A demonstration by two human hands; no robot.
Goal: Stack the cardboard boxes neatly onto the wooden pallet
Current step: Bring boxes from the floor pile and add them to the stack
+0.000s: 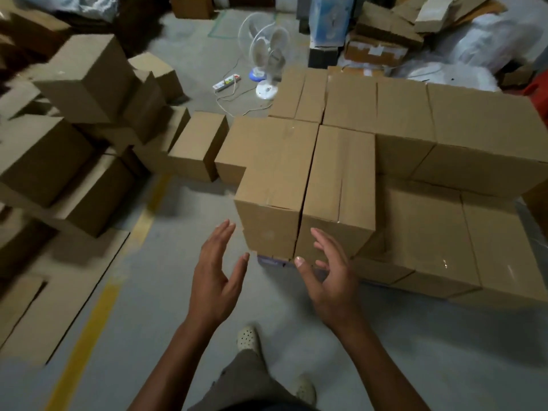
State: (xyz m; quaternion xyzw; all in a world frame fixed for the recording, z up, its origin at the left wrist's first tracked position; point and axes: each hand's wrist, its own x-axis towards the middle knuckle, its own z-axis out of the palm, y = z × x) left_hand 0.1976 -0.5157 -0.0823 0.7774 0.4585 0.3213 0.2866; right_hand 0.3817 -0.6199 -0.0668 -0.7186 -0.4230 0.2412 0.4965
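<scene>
Near the stack's front corner, both my hands empty
My left hand and right hand hang apart, fingers spread, close to the stacked boxes that hide the pallet; some layers are built, but a loose heap of boxes is left on the far left. Plain matte brown card, square-edged, taped seams

Loose boxes lie left of stacked boxes.
</scene>
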